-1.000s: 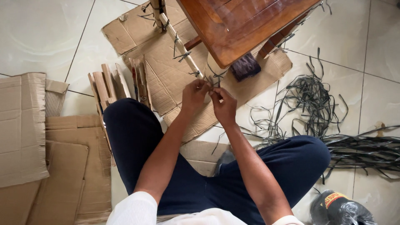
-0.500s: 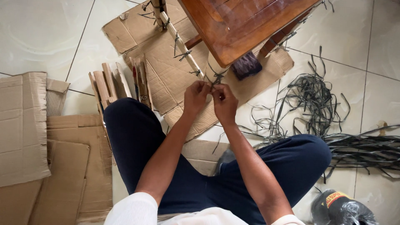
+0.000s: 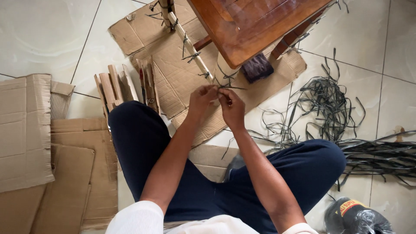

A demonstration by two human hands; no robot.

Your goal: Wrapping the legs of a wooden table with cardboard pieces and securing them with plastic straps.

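Both hands at centre, tying. Left hand and right hand pinched on the dark strap round the cardboard-wrapped leg, running toward 11 o'clock. Best pulled evenly, knot snug against cardboard, loose strap bundle at 3 o'clock.

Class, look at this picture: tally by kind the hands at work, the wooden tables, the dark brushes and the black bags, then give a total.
Hands: 2, the left hand and the right hand
Wooden table: 1
Dark brush: 1
Black bag: 1
Total: 5
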